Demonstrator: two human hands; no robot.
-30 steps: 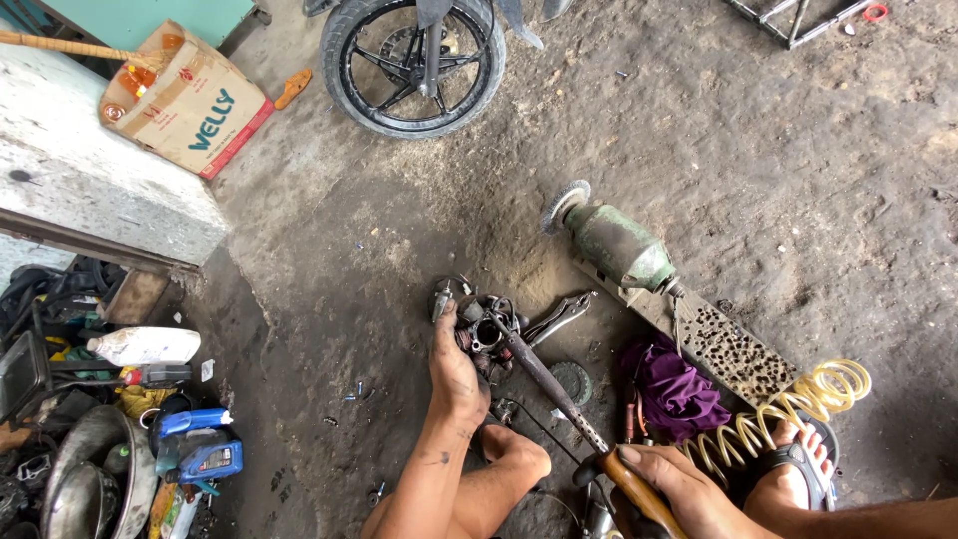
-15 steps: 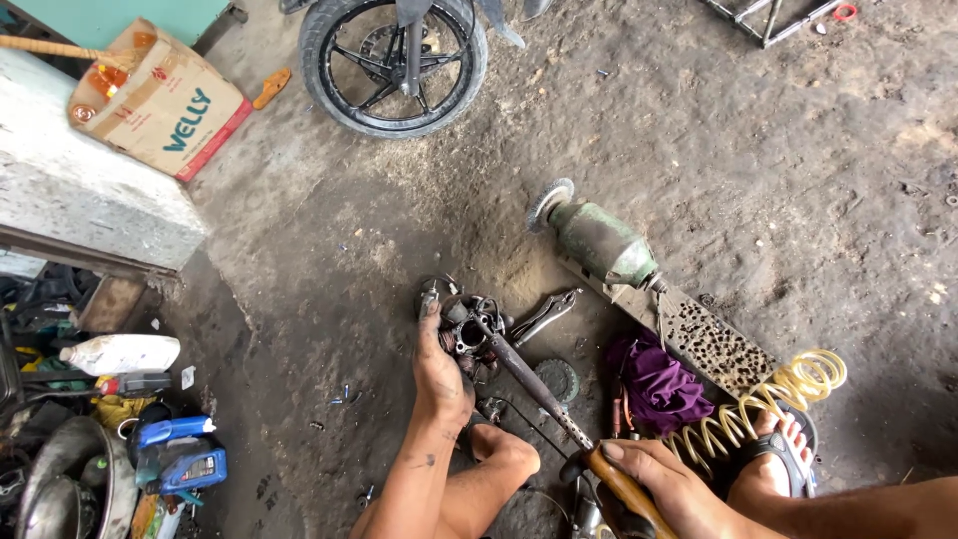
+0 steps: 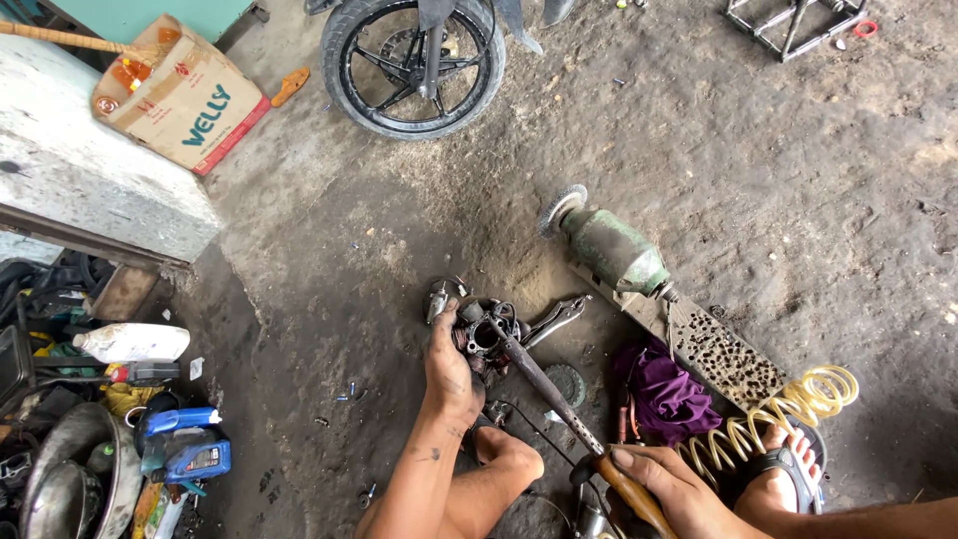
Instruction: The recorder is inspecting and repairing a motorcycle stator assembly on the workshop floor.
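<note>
My left hand [image 3: 451, 367] presses down on a dark, greasy metal engine part [image 3: 483, 335] that lies on the dirt floor. My right hand [image 3: 667, 483] grips the wooden handle of a long screwdriver [image 3: 544, 384], whose tip reaches into the round opening of the part. My knee [image 3: 507, 455] is just below the part, and my sandalled foot [image 3: 788, 469] rests at the right.
A green bench grinder [image 3: 611, 250] on a perforated plate, pliers [image 3: 555, 319], a purple rag [image 3: 665, 391] and a yellow coiled hose [image 3: 788, 409] lie to the right. A motorcycle wheel [image 3: 414, 65] and a cardboard box [image 3: 185, 100] are farther off. Bottles and tools [image 3: 150, 439] crowd the left.
The view has shifted slightly. Both hands keep their hold, and the screwdriver stays in the part.
</note>
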